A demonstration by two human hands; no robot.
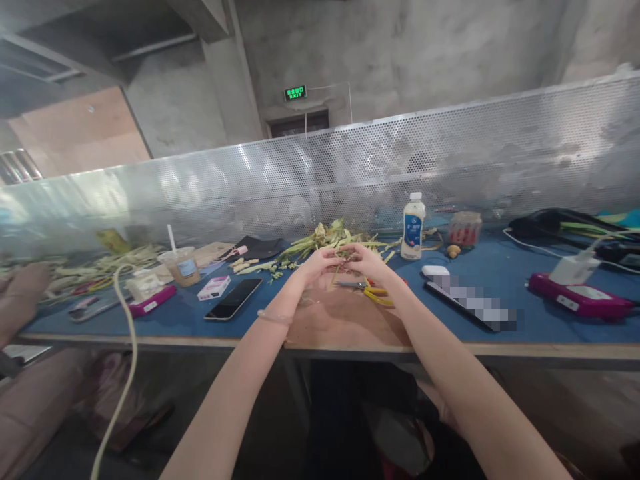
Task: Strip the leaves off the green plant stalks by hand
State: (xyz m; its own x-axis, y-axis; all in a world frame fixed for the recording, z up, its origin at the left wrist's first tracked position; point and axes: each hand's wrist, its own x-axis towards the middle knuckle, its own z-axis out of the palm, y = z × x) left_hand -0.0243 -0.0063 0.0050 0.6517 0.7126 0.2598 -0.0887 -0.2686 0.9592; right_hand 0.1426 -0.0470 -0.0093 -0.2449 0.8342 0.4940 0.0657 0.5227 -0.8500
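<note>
My left hand [319,261] and my right hand [366,259] meet over the blue table [490,293], fingers pinched together on a small piece of green-yellow leaf strip [342,253]. Just behind them lies a heap of leaf strips [327,239]. Yellow-handled scissors [373,292] rest on a brown board [345,320] below my right wrist. A thin bracelet circles my left wrist.
A black phone [233,299], a small pink-white box [214,287], an iced drink cup [181,264] and a pink device [150,301] lie left. A white bottle [413,227], a jar [465,230] and a pink charger [580,297] stand right. Another person's hand [23,283] shows at far left. A perforated metal screen [450,167] backs the table.
</note>
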